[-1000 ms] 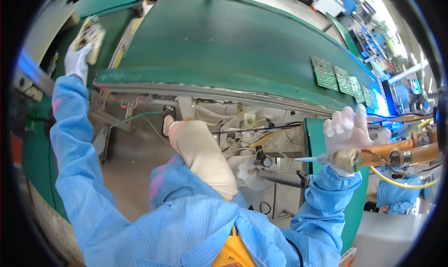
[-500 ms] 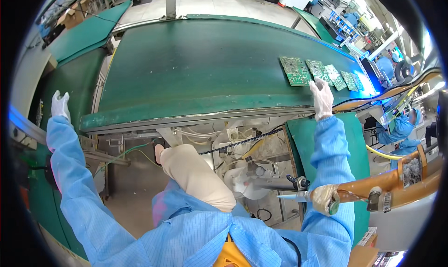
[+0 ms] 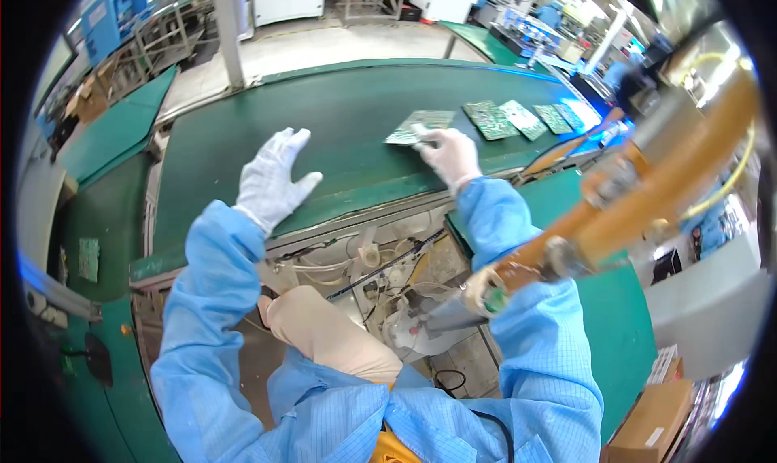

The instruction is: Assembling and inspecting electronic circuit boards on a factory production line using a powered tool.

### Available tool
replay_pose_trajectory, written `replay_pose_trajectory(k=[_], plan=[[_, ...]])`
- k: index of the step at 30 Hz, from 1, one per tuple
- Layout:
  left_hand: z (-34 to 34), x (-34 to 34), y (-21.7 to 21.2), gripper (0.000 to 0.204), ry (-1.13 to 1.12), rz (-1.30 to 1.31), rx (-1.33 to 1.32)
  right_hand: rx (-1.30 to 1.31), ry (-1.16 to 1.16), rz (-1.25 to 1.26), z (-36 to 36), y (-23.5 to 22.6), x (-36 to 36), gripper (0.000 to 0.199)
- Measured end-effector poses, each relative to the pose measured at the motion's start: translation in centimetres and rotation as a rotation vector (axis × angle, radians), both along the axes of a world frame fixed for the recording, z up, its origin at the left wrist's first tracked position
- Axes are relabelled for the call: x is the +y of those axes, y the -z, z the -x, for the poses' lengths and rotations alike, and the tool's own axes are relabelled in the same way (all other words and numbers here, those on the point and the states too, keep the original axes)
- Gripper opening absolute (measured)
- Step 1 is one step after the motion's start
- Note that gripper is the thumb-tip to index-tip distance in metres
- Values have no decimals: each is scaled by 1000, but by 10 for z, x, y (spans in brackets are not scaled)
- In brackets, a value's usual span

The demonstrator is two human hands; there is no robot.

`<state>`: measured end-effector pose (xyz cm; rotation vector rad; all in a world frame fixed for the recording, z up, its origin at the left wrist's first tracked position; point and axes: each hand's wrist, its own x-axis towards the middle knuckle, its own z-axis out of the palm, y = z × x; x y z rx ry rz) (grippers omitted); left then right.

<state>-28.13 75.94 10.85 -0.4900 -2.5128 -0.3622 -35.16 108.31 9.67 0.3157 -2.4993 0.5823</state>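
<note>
1. Two gloved hands are over the green surface (image 3: 243, 139). The right hand (image 3: 449, 155) is closed on the near edge of a green circuit board (image 3: 421, 125), pinched between thumb and fingertips; the board lies flat or nearly flat, and whether it is lifted clear cannot be told.
2. The left hand (image 3: 271, 184) is held open, fingers spread, palm down on or just above the surface, well to the left of the grip. Nothing is held in it.
3. Beyond the grip, to its right, a row of further boards (image 3: 526, 119) is laid side by side on the same surface, apart from the pinched one.
4. Nearer than the grip, an orange tool (image 3: 615, 212) with a yellow hose hangs across the view, beside the right sleeve.
5. Step judged in hand: one board is being picked up or set down at the end of the row.
6. Next move, as a judgement: a steady edge hold would be called for, the board kept level and clear of its neighbours.
</note>
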Motion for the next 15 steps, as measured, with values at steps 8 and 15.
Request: replay_pose_trajectory(k=[8, 15], plan=[[9, 88, -1, 47, -12, 25, -126, -48, -195, 106, -62, -26, -85, 31], [-21, 25, 6, 44, 15, -180, 40, -805, -736, 1026, -44, -7, -71, 69]])
